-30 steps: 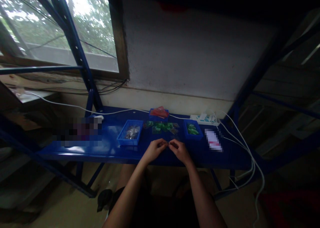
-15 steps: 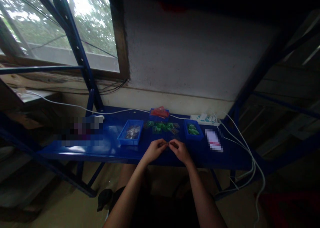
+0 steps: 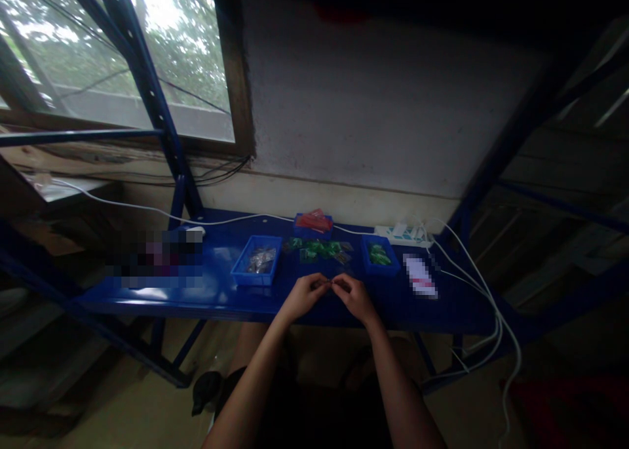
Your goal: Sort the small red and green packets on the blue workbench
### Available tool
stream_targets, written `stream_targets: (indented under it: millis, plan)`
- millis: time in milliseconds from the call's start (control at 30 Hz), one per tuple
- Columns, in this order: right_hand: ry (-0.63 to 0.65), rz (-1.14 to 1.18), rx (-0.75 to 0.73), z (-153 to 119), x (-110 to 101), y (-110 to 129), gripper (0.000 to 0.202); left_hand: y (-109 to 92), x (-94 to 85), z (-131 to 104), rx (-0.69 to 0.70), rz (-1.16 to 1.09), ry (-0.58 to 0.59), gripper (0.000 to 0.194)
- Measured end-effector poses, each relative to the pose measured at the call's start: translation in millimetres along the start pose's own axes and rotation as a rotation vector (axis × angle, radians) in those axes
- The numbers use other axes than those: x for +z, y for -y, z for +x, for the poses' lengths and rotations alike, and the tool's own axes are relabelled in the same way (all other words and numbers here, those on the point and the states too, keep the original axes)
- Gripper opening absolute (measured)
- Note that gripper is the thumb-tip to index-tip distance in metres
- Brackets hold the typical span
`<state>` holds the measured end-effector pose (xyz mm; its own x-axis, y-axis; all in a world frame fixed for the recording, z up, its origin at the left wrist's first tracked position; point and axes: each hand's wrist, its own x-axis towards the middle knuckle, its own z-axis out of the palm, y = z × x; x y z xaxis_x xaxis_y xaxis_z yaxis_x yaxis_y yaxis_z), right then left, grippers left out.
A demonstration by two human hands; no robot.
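My left hand (image 3: 309, 293) and my right hand (image 3: 352, 295) meet above the front part of the blue table (image 3: 216, 298). Fingertips of both are pinched together, nearly touching each other, around something too small and dark to make out. Just beyond them lie several small clear packets with green contents (image 3: 322, 249). Left of my hands stands a blue tray (image 3: 240, 278) holding clear packets with silvery contents (image 3: 261, 260). On the right, another blue tray (image 3: 366, 265) contains green packets (image 3: 379, 255).
A small blue bin (image 3: 299, 231) with red plastic bags (image 3: 315, 221) stands at the back by the wall. Right of it lies a white power strip (image 3: 403, 235) with trailing white cables (image 3: 496, 318). Blurred-out items lie at the table's left and right. Blue rack posts (image 3: 147, 88) frame the table.
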<state>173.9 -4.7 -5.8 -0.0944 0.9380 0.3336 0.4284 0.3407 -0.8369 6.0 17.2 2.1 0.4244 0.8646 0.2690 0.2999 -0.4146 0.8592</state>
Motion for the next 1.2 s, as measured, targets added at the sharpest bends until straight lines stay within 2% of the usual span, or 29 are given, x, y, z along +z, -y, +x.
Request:
stream_targets:
  millis: [1200]
  plan:
    - [0.011, -0.008, -0.002, -0.3, -1.1, 3.4, 0.014, -6.2, -1.3, -1.9, -0.013, -0.011, -0.006, 0.029]
